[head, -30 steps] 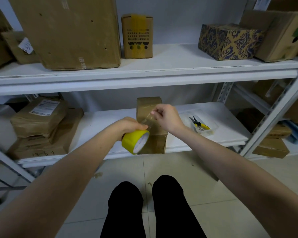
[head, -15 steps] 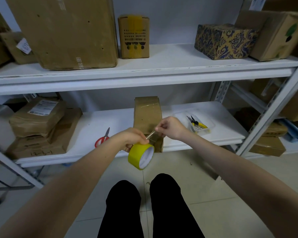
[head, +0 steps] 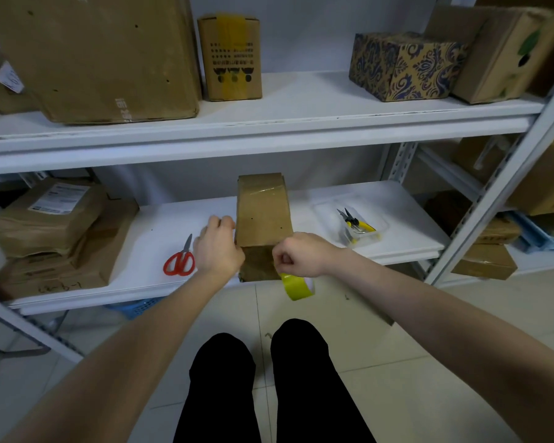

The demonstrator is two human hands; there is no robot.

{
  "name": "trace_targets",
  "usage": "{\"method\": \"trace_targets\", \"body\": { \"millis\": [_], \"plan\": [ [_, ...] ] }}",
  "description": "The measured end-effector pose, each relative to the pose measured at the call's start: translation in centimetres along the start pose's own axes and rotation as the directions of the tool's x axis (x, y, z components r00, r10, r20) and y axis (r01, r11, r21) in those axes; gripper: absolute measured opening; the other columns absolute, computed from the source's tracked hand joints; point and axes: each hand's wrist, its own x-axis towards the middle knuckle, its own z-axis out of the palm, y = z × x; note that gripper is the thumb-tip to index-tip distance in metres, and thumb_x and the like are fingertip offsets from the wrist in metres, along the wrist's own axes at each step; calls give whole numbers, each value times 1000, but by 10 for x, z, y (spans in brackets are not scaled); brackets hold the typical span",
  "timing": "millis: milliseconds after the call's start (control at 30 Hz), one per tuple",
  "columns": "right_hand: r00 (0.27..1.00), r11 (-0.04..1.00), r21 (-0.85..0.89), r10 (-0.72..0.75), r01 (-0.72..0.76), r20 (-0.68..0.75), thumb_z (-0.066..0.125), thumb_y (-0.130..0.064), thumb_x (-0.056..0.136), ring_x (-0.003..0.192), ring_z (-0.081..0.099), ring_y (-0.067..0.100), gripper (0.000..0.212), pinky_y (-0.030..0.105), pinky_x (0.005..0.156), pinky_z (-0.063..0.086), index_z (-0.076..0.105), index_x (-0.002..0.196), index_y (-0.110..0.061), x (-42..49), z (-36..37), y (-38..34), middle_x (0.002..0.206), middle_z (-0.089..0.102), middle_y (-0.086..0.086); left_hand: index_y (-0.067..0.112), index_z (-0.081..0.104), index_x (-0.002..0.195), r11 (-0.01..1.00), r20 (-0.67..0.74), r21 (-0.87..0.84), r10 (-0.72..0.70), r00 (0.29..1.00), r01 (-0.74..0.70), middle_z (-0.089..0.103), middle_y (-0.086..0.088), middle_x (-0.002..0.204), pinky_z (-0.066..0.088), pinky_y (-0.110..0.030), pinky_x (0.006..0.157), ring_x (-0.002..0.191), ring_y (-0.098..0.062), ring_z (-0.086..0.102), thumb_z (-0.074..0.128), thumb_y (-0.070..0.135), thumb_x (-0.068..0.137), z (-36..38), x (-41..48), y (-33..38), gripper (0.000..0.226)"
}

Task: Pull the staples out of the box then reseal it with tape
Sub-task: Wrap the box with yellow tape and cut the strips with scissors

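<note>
Left hand (head: 218, 247) grips the tall brown cardboard box (head: 263, 219) at frame centre on the white shelf (head: 160, 225), right hand (head: 301, 255) pinching the yellow tape roll (head: 296, 286); light, stiff board, probably best steadied by its edges.

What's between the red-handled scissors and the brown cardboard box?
The left hand, touching the brown cardboard box, just right of the red-handled scissors. The head view shows it.

Your narrow brown cardboard box (head: 263, 215) lies closed and lengthwise on the lower white shelf (head: 400, 206). Its near end is at the shelf's front edge, and glossy clear tape crosses its far top. Your yellow roll of tape (head: 296, 286) hangs beneath your right hand (head: 301, 255), just before the box's near face.
</note>
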Motion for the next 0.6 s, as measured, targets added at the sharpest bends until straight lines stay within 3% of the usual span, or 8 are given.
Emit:
{"method": "trace_targets", "body": {
  "millis": [67,133,367,600],
  "plan": [
    [1000,999,-39,13,-14,-17,60,-21,86,79,55,16,9,27,66,42,68,87,-22,0,-5,4,85,69,-6,18,42,133,965,108,185,166,980,-184,40,-4,140,34,-41,106,128,-26,40,67,23,82,6,12,-3,57],
    [1000,999,-38,22,-22,-2,59,-22,88,86,57,16,11,26,67,41,69,91,-22,0,-9,10,88,70,-6,22,36,137,925,188,266,227,956,-272,34,-2,147,17,-49,116,140,-28,24,69,30,80,17,19,-3,66],
    [999,997,70,38,-40,17,63,-22,88,88,62,15,11,26,71,45,72,93,-21,-1,-3,20,89,72,-4,21,43,130,901,106,285,310,945,-328,46,-1,138,10,-51,116,136,-27,29,68,37,78,36,27,-9,59],
    [999,996,87,32,-33,22,63,-21,87,88,64,15,12,27,74,48,73,94,-22,5,0,16,88,73,-4,23,41,136,895,113,272,334,936,-353,42,2,143,7,-50,117,138,-23,29,65,36,80,33,24,-13,62]
  ]
}}
